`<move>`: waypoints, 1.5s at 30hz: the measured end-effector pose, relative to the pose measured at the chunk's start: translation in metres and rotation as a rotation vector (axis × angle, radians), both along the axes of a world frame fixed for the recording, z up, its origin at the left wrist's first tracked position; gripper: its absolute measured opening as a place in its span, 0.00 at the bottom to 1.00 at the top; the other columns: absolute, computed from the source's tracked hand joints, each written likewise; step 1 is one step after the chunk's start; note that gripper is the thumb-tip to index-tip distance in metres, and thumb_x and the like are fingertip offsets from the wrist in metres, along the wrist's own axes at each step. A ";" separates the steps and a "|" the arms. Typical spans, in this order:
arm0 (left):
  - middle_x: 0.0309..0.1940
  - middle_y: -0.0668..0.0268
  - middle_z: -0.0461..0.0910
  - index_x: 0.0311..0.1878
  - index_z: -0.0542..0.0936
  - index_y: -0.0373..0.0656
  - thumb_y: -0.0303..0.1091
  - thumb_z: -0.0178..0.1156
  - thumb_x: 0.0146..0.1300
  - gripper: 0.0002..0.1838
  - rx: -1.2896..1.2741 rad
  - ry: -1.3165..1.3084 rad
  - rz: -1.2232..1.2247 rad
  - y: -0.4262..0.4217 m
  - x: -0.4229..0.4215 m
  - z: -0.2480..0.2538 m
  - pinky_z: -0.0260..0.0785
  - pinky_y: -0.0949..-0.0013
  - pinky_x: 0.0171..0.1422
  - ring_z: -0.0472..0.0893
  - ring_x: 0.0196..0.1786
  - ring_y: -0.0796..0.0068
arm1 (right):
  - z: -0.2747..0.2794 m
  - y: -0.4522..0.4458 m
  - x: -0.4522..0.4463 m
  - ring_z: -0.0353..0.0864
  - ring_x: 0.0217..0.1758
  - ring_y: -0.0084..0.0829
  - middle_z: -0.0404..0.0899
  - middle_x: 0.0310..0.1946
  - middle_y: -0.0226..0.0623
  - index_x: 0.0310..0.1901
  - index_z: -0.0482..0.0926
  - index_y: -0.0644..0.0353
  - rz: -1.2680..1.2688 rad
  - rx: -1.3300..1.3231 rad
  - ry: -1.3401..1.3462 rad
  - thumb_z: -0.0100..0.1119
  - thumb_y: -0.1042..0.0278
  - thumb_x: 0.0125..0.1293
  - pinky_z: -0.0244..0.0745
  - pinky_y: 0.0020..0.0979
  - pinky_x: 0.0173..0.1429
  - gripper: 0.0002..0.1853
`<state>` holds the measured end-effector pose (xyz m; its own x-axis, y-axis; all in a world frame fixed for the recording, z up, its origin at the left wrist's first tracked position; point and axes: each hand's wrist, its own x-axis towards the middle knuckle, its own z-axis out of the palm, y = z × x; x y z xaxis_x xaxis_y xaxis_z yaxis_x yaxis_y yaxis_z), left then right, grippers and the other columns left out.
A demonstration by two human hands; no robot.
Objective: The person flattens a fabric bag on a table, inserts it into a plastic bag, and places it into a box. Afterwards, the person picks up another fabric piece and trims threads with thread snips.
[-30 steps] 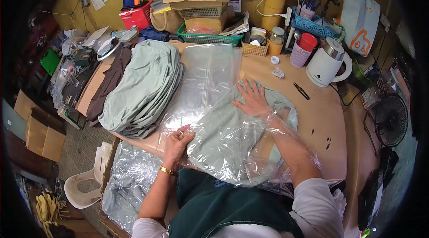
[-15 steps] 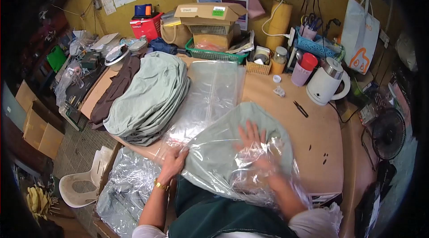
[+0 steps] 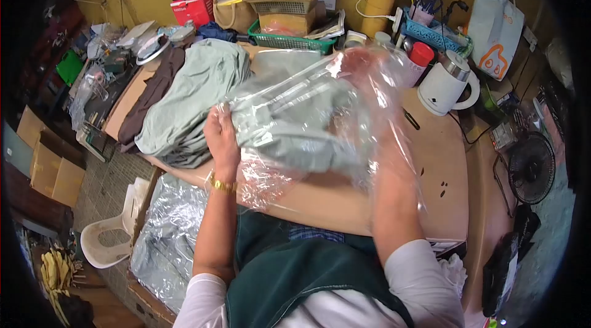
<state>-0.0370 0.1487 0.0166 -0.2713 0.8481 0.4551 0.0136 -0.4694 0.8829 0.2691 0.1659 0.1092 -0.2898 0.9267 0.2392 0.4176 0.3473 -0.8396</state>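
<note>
A clear plastic bag with a folded pale green garment (image 3: 301,121) in it hangs raised above the brown-covered table (image 3: 332,205). My left hand (image 3: 220,134) is closed on the bag's left edge. Over at the upper right, my right hand (image 3: 363,72) is inside or behind the clear plastic, blurred, its fingers not readable. Left of the bag lies a stack of pale green garments (image 3: 191,94), with a dark brown garment (image 3: 151,100) beside it. Flat clear bags (image 3: 286,60) lie partly hidden behind the raised one.
A white kettle (image 3: 444,85), a red cup (image 3: 421,55) and black snips (image 3: 411,120) are on the right. Behind stands a green basket (image 3: 292,42) with boxes. Bagged garments (image 3: 169,235) fill a box at lower left, near a white chair (image 3: 111,235).
Both hands have lifted the bagged garment from the table's front and moved it away from my body. The right hand has gone up and forward. The camera view has shifted.
</note>
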 end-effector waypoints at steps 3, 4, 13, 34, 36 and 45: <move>0.30 0.62 0.79 0.37 0.76 0.30 0.30 0.50 0.73 0.12 -0.236 0.335 0.202 0.021 -0.027 -0.058 0.67 0.68 0.39 0.70 0.33 0.76 | -0.095 0.083 -0.048 0.80 0.41 0.35 0.80 0.42 0.44 0.49 0.79 0.61 -0.010 -0.088 0.502 0.41 0.39 0.73 0.76 0.36 0.53 0.30; 0.30 0.60 0.79 0.37 0.76 0.30 0.30 0.50 0.73 0.12 -0.211 0.426 0.240 0.019 -0.029 -0.085 0.67 0.66 0.39 0.71 0.33 0.76 | -0.145 0.103 -0.062 0.82 0.37 0.33 0.82 0.38 0.42 0.47 0.81 0.62 -0.022 -0.192 0.685 0.37 0.37 0.74 0.77 0.33 0.50 0.33; 0.33 0.70 0.78 0.41 0.79 0.33 0.36 0.52 0.74 0.14 -0.289 0.166 0.306 0.003 -0.082 -0.131 0.66 0.72 0.43 0.71 0.36 0.81 | -0.115 -0.125 -0.009 0.75 0.63 0.44 0.71 0.63 0.51 0.65 0.70 0.66 0.402 -0.558 0.260 0.45 0.62 0.76 0.68 0.39 0.65 0.22; 0.37 0.64 0.81 0.50 0.79 0.33 0.39 0.57 0.70 0.17 -0.761 0.137 -0.044 -0.113 -0.070 -0.075 0.73 0.70 0.46 0.79 0.40 0.74 | -0.156 -0.128 0.182 0.82 0.39 0.35 0.83 0.43 0.44 0.49 0.77 0.59 -0.444 -0.399 0.500 0.49 0.59 0.73 0.81 0.38 0.45 0.14; 0.30 0.64 0.82 0.47 0.79 0.32 0.39 0.59 0.69 0.16 -0.993 0.452 -0.277 -0.141 -0.079 -0.033 0.73 0.71 0.41 0.80 0.35 0.76 | -0.159 -0.152 0.167 0.82 0.43 0.36 0.81 0.48 0.46 0.55 0.74 0.60 -0.581 -0.475 0.743 0.48 0.60 0.73 0.81 0.37 0.47 0.16; 0.75 0.49 0.54 0.73 0.61 0.45 0.43 0.56 0.68 0.33 -0.057 1.262 -0.084 -0.070 0.015 0.007 0.44 0.41 0.76 0.54 0.77 0.48 | -0.069 -0.120 0.036 0.85 0.41 0.34 0.86 0.38 0.36 0.47 0.82 0.63 -0.082 -0.141 -0.195 0.61 0.73 0.62 0.78 0.33 0.47 0.11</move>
<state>-0.0217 0.0791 0.0234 0.3790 0.8683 0.3200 0.8306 -0.4717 0.2961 0.3047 0.0460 0.0399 -0.2403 0.9692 0.0532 0.5981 0.1910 -0.7783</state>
